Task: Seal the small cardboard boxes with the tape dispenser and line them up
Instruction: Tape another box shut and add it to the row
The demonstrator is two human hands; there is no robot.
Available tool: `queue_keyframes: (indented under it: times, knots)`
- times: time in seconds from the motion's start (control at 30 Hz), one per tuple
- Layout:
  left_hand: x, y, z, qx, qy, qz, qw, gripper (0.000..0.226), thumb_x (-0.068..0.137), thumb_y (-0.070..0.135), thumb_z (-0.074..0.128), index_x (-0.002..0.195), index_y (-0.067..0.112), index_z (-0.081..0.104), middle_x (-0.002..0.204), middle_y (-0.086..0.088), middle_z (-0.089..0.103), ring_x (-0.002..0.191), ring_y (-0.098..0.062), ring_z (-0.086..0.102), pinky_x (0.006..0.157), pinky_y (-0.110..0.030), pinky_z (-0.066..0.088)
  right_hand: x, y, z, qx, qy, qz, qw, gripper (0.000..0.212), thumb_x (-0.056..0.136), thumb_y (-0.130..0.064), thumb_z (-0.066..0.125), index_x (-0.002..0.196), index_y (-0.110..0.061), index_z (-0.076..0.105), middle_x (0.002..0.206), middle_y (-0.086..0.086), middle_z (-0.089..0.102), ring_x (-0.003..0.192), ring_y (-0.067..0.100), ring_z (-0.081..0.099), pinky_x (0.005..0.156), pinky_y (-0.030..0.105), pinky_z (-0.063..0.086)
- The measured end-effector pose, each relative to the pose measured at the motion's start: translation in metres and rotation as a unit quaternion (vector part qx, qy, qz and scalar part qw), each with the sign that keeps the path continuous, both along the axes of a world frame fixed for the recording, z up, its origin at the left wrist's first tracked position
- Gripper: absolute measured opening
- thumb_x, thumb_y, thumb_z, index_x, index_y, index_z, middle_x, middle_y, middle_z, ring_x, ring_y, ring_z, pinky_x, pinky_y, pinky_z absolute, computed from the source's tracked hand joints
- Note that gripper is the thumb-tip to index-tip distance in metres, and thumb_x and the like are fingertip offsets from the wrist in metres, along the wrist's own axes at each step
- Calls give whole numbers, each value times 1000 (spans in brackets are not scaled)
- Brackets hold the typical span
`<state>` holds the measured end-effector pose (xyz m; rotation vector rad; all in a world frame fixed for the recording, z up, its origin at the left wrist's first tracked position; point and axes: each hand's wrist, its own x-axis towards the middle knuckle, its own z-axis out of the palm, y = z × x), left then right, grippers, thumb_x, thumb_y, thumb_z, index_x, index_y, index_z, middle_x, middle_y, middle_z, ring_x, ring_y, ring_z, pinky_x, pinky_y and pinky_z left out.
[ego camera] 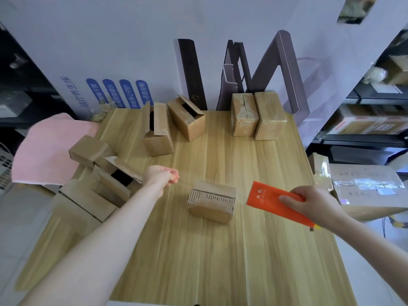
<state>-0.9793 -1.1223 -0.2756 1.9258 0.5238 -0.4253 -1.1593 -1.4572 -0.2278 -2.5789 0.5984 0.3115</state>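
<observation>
Orange dispenser [271, 198]: gripped in right hand [313, 204].
Tape [184, 183]: seemingly pinched by left hand [163, 175], stretched across box [212, 202].
Next: press down, cut.

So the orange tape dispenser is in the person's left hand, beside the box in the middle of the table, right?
No: the head view shows the orange tape dispenser in the right hand, beside the box in the middle of the table; the left hand pinches tape.
</observation>
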Motion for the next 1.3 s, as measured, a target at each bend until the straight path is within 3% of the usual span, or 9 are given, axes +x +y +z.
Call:
queue_keyframes:
  times: [0.2,0.37,0.5,0.67,0.83,0.97,1.1,1.2,1.3]
  knots:
    - [-1,-8,-34,18,-1,18,1000,19,76,-3,70,66,13,70,65,-2,71,60,-12,65,51,-20,43,14,5,-23,-62,56,9,996,37,81,-65,57,71,-29,63,63,-10,64,51,6,61,42,21,40]
    - [6,-10,-60,30,16,17,999,13,75,3,74,68,14,72,66,-2,72,66,-15,68,77,-31,51,31,2,-37,-101,88,19,991,39,80,-66,55,70,-29,61,66,-12,60,55,4,57,44,20,33]
    - [6,-9,-87,33,43,28,998,6,79,7,75,74,10,72,69,-5,71,72,-20,69,76,-34,53,42,5,-52,-110,117,25,987,42,80,-68,52,74,-28,63,68,-9,60,40,9,60,38,19,36]
    - [-4,-13,-114,46,65,56,995,7,80,14,76,78,15,69,90,-9,72,79,-26,64,75,-31,52,54,19,-72,-123,154,20,980,43,81,-66,53,75,-23,61,69,-9,60,57,13,62,42,21,34]
    - [-20,-33,-125,83,45,-1,996,18,86,14,62,99,13,75,101,-9,73,84,-24,63,75,-25,47,68,37,-79,-154,157,27,975,41,82,-59,52,71,-20,57,66,-5,60,48,13,54,46,22,39]
    - [-20,-37,-129,66,139,-18,988,31,94,14,46,121,7,62,110,-11,65,98,-30,61,76,-32,49,80,49,-71,-209,140,57,966,38,84,-53,53,65,-21,48,64,-5,55,53,12,48,45,24,31]
    - [-22,-48,-116,56,-18,-42,997,44,101,36,40,140,16,46,145,-3,48,131,-24,46,107,-35,36,86,58,-66,-212,141,73,964,37,86,-50,51,64,-20,46,64,-4,54,54,13,47,46,23,31]
    - [-26,-54,-112,34,-48,-185,981,55,97,47,45,146,23,38,150,2,39,136,-20,39,110,-35,31,91,64,-61,-215,144,95,961,39,88,-49,51,64,-20,44,64,-4,50,55,15,45,47,24,29]
    - [-25,-47,-118,-1,-53,-196,979,52,96,40,52,144,23,40,147,0,42,133,-18,40,107,-31,33,100,70,-57,-224,159,102,956,37,89,-47,52,64,-20,42,65,-4,47,62,18,49,52,25,33]
